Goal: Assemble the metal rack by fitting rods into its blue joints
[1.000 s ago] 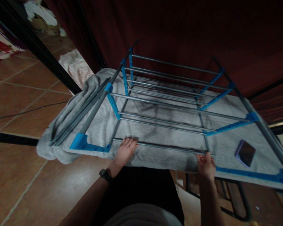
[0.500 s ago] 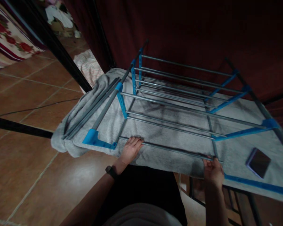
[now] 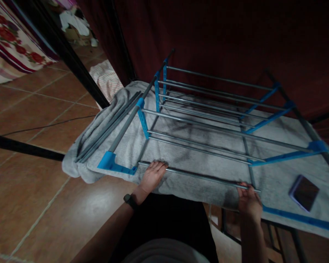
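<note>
A thin grey metal tube (image 3: 203, 176) lies along the near side of a rack (image 3: 205, 124), which rests on its side. My left hand (image 3: 154, 176) is closed over the tube near its left end, palm down. Close to the right end, my right hand (image 3: 249, 200) grips the same tube with its fingers. The tube's left tip is beside a blue plastic bracket (image 3: 117, 166) at the rack's lower left corner. Its right tip is near another blue bracket (image 3: 296, 215), whose joint is partly hidden by my right hand. Several similar tubes span the frame farther back.
Several loose grey tubes (image 3: 106, 128) lie on the grey blanket (image 3: 84, 173) at the left. A phone (image 3: 305, 193) rests on the right side. Black metal posts (image 3: 68, 58) frame the bed, with a dark red curtain (image 3: 208, 33) behind and a tiled floor (image 3: 24, 190) at left.
The whole view has shifted slightly right and down. Both hands keep their hold on the tube, which stays almost in place relative to the rack.
</note>
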`<state>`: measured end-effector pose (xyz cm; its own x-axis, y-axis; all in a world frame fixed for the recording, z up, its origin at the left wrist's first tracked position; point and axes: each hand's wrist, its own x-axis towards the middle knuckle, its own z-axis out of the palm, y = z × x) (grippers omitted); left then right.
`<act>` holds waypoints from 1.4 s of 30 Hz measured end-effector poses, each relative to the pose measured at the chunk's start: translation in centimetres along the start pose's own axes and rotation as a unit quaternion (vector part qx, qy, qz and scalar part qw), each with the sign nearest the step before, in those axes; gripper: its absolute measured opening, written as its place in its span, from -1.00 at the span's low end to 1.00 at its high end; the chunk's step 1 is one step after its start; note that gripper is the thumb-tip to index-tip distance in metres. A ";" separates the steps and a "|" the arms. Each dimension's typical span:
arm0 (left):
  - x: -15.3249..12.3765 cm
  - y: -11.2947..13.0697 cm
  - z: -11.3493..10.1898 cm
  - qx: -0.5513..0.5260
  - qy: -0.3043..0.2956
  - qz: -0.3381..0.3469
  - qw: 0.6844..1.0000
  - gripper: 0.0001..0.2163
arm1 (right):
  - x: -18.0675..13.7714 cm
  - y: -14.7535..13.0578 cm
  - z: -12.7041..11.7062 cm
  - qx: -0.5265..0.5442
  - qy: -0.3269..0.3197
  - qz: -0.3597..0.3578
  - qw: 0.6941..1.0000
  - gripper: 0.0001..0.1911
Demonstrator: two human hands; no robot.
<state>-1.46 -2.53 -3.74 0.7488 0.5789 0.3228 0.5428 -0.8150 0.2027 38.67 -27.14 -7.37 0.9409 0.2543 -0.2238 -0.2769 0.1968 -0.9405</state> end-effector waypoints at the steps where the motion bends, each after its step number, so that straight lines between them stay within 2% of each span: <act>1: 0.0 -0.1 0.0 -0.005 -0.003 0.001 1.000 -0.75 | -0.1 -0.1 0.2 0.004 0.001 0.000 1.000 -0.84; 5: 0.0 -0.5 0.1 -0.023 0.006 0.006 1.000 -0.74 | -0.7 -0.4 1.2 0.040 0.013 0.013 0.999 -0.86; 11: 0.0 -1.7 0.7 -0.031 0.034 0.028 0.999 -0.74 | -1.2 -0.4 2.6 0.079 0.028 -0.003 0.996 -0.64; 16: 0.3 -2.3 1.3 0.011 0.067 0.072 0.995 -0.75 | -1.2 0.1 3.1 0.089 0.021 -0.015 0.996 -0.56; 24: 0.6 -3.0 1.3 0.003 0.067 0.084 0.994 -0.68 | -1.1 0.2 3.3 0.079 0.010 -0.017 0.997 -0.67; 34: 0.8 -3.4 1.3 -0.019 0.063 0.105 0.992 -0.70 | -2.0 -0.4 4.2 0.052 0.004 -0.005 0.999 -0.51; 42: 1.0 -3.2 1.1 -0.028 0.068 0.107 0.992 -0.64 | -2.1 -0.5 4.6 0.041 0.017 0.002 0.999 -0.51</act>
<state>-2.04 0.71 -5.04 0.7836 0.3874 0.4856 0.3523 -0.9210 0.1662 35.94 -23.37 -5.27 0.9455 0.2228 -0.2373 -0.2944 0.2739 -0.9156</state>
